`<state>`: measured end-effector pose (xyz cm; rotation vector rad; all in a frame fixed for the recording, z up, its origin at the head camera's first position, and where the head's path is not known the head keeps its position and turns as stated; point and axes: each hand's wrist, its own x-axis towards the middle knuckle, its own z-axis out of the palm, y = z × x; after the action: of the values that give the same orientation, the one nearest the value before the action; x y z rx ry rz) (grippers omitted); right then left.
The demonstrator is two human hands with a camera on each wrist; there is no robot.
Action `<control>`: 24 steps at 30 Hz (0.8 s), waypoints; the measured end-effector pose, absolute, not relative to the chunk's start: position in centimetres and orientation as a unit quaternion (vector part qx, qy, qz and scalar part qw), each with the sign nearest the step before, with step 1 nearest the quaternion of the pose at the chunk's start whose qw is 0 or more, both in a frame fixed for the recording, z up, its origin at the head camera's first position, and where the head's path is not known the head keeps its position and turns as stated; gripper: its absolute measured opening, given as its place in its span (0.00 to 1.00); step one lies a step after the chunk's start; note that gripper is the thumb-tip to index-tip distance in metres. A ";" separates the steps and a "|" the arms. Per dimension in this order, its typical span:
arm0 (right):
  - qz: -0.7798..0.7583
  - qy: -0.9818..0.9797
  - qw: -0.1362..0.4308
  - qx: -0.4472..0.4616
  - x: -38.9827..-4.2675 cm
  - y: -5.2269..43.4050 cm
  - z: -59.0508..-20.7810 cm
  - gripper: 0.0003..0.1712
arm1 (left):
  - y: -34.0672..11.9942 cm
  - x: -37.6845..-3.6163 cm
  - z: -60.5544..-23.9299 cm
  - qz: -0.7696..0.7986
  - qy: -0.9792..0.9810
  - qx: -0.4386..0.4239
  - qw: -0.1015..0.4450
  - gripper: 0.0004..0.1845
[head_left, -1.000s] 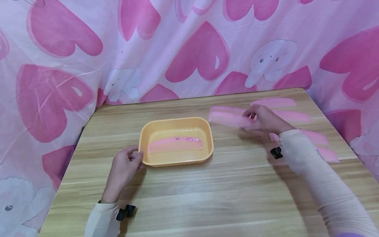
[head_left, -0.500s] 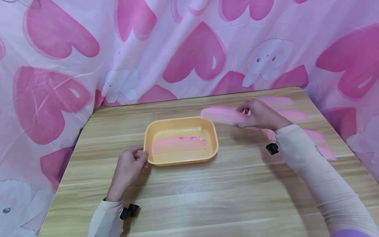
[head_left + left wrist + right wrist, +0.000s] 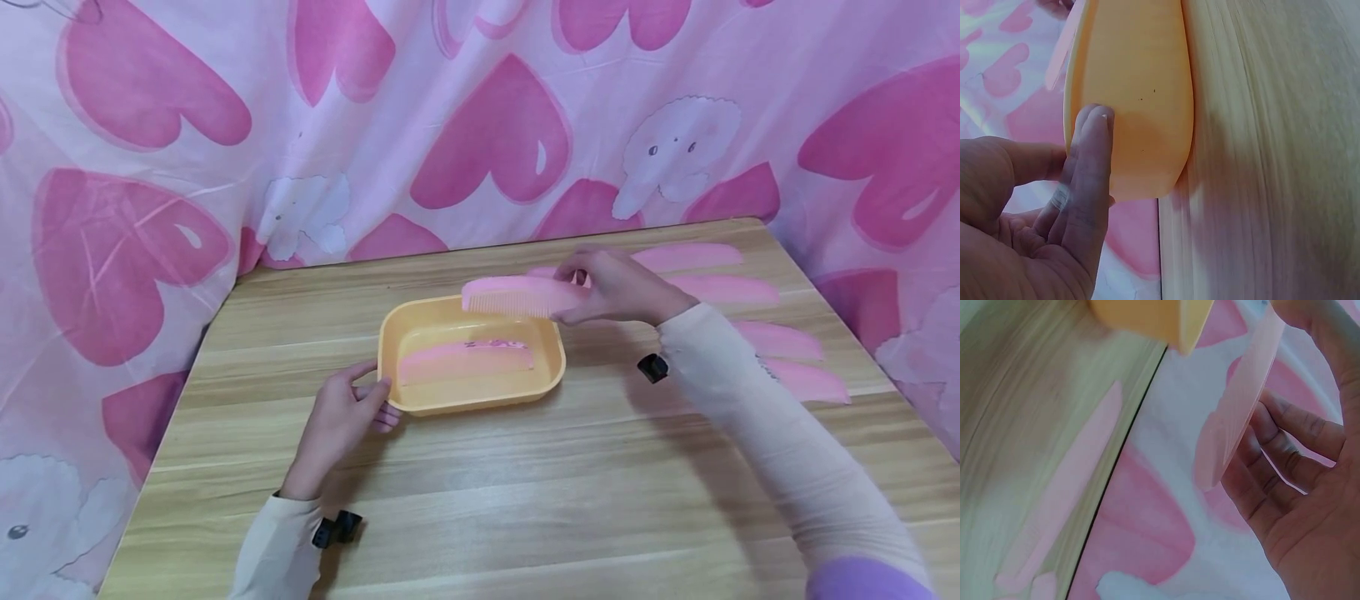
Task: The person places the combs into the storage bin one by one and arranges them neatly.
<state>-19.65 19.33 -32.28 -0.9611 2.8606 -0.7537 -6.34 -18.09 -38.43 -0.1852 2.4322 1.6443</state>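
Two hands work apart from each other over a wooden table [image 3: 480, 500]. The right hand [image 3: 618, 287] pinches a pink comb [image 3: 517, 297] by one end between thumb and curled fingers, holding it level in the air above the far rim of an orange tray [image 3: 551, 367], teeth pointing down toward the person. The left hand [image 3: 341, 421] grips the tray's near-left corner; the wrist view shows straight fingers [image 3: 1088, 169] laid flat against the smooth outer wall [image 3: 1141, 75], with the thumb over the rim.

Smooth plastic with rounded corners and a shallow wall makes up the tray, and a second pink comb [image 3: 465, 360] lies flat inside it, bearing a small darker pink print along its spine that is too small to read. Several more pink combs [image 3: 780, 342], long and curved along the back, lie in a fan on the table's right side, well apart from the tray.

Pale wood grain runs in long planks across the tabletop. Behind and beside it hangs a thin, creased pink cloth [image 3: 150, 167] printed with big hearts and white cartoon animals.
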 end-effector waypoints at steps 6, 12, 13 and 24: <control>-0.235 0.917 0.024 -0.322 -19.5 17.2 -32.1 0.28 | -17.7 -6.7 -38.3 0.568 0.815 -0.057 0.102 0.25; -0.216 0.910 0.031 -0.352 -19.5 15.2 -32.4 0.27 | -17.3 -7.0 -38.4 0.570 0.814 -0.053 0.101 0.25; -0.216 0.908 0.033 -0.357 -19.5 14.9 -32.5 0.27 | -17.2 -7.0 -38.4 0.570 0.813 -0.054 0.102 0.25; -0.223 0.899 0.079 -0.367 -19.6 12.4 -34.7 0.30 | -16.8 -7.2 -38.4 0.566 0.814 -0.065 0.108 0.24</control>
<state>-19.60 12.37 -34.69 -1.0997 2.6923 -0.6681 -7.21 -16.81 -38.39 -0.1916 2.3965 1.6665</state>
